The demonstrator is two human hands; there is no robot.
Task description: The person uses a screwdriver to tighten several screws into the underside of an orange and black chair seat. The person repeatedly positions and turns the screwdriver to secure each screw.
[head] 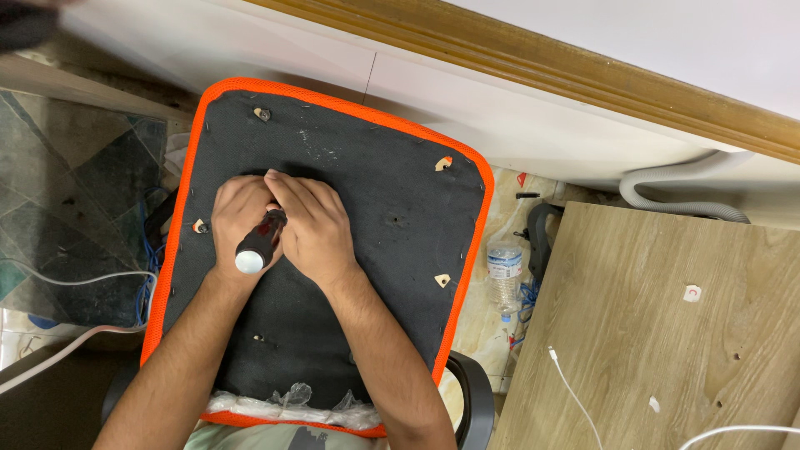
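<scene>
Left hand (240, 223) grips black-handled screwdriver (259, 242) upright near left edge of upturned chair seat (392, 192) (orange-rimmed, black underside), right hand (310, 225) curled, pressed against handle.

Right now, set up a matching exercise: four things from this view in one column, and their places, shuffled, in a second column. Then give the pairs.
Things:
1. black-handled screwdriver with a white end cap
2. clear plastic water bottle
3. grey corrugated hose
4. white cable

Places:
A. lying across the light wooden board
B. along the white wall base, above the board
C. on the floor between the orange-edged black chair seat and the board
D. held between both hands over the seat

Pairs: 1-D, 2-C, 3-B, 4-A
</scene>
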